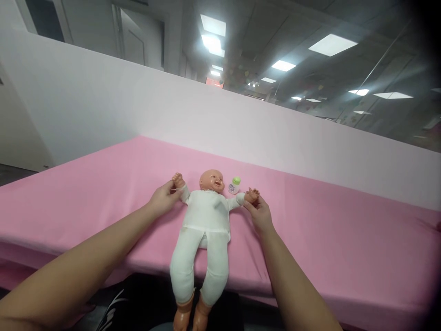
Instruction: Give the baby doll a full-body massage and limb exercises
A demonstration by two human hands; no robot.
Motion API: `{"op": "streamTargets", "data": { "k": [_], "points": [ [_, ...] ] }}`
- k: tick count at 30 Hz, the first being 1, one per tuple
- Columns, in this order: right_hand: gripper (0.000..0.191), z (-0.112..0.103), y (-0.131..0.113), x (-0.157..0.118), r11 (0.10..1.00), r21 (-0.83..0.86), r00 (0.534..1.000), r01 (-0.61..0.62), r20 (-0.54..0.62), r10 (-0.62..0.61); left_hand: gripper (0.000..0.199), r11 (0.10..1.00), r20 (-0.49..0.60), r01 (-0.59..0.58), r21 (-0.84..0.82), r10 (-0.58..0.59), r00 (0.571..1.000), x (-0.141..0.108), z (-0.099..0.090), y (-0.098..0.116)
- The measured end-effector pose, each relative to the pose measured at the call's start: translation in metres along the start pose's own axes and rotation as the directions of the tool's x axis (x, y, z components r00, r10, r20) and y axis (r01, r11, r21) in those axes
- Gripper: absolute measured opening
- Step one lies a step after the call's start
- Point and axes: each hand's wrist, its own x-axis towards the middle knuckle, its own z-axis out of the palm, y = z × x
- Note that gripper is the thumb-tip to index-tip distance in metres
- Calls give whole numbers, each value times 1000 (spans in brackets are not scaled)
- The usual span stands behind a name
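A baby doll [207, 211] in a white top and trousers lies on its back on the pink-covered table [327, 239], its arms spread and its feet over the front edge. My left hand [166, 196] pinches the doll's wrist on the left side of the view. On the right side, my right hand [259, 212] grips the other wrist at the cuff. Beside the doll's head lies a small clear bottle [234, 185] with a green cap, touched by neither hand.
A white wall panel [213, 124] runs along the back of the table. Behind it are a door [132, 39] and lit ceiling panels. My legs in dark clothing are below the table's front edge.
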Motion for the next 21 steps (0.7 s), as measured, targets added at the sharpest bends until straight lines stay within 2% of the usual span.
{"op": "streamTargets", "data": {
  "k": [2,4,6,8,11,13,16,19,21],
  "points": [
    [68,-11,7,7,983,92,983,-157,-84,165,49,983,-48,134,-123,-140,989,6,-4,-4],
    [67,-18,13,13,932,139,929,-335,-113,351,48,933,-57,261,-247,-283,957,11,-6,-5],
    [57,-23,17,18,875,127,870,-467,-108,481,48,881,-41,336,-332,-369,928,15,-8,-4],
    [47,-25,19,22,843,106,838,-528,-96,537,48,851,-13,373,-368,-406,914,19,-8,-3],
    [35,-25,20,26,825,104,823,-556,-70,563,48,846,-12,392,-360,-425,905,23,-8,-4],
    [40,-24,21,27,831,96,831,-548,-53,554,50,876,-64,360,-321,-399,915,25,-8,-6],
    [61,-21,22,26,895,42,893,-444,-67,446,55,944,-124,276,-182,-300,946,24,-7,-9],
    [68,-15,22,23,973,-101,978,-206,-50,201,53,987,-114,161,-16,-161,980,20,-4,-9],
    [60,-8,19,20,981,-191,999,-27,16,31,48,998,-84,43,47,-39,996,15,0,-8]
  ]
}}
